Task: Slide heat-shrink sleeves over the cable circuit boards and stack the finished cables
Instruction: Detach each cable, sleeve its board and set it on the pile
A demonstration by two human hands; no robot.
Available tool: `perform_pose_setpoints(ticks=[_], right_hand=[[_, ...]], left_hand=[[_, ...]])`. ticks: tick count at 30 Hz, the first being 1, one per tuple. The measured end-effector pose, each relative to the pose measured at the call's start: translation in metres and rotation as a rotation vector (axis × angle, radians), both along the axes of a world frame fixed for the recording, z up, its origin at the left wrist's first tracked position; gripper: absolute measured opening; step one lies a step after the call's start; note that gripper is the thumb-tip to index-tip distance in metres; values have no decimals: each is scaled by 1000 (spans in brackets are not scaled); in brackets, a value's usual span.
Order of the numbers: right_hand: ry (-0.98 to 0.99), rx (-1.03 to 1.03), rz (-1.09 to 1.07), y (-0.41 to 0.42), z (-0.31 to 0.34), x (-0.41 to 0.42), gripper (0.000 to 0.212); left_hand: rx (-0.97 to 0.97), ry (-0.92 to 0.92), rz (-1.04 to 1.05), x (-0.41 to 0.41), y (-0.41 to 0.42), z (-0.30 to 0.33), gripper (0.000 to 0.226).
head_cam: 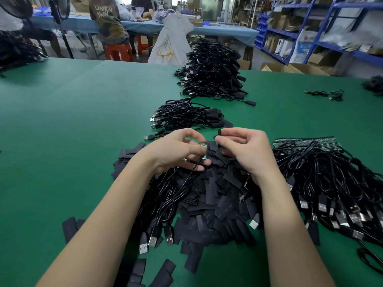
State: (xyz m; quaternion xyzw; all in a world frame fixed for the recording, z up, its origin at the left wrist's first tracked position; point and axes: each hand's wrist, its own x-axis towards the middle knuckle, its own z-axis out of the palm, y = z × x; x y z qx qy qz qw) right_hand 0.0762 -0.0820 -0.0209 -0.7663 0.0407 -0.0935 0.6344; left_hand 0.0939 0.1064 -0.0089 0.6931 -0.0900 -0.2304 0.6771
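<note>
Left hand (178,150) pinches a circuit board (203,151), right hand (242,150) pinches a sleeve (219,135); beyond them two finished stacks (186,116), beside them many bare cables (323,172) remain.

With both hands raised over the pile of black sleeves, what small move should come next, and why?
Probably bring the two hands together and thread the sleeve over the board. The left hand pinches a small green circuit board on its thin black cable, while the right hand pinches a flat black heat-shrink sleeve just beside it, not yet on.
</note>
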Motion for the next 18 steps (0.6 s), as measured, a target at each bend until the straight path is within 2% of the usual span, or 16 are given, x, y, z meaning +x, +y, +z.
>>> perform_pose_setpoints(ticks=[5,9,12,16,18], right_hand=[[18,206,31,3,1,-2,18],[10,389,60,3,1,-2,27],[-1,431,68,5,-2,-2,35],[-12,503,130,8,-4,-4,16],[-16,546,164,9,-2,-5,13]], left_hand=[[-33,22,28,1,2,0,30],[-62,35,2,3,4,-2,31],[-12,27,-41,5,6,-3,29],[-23,29,-74,5,7,-2,28],[-78,44,-94,5,7,-1,29]])
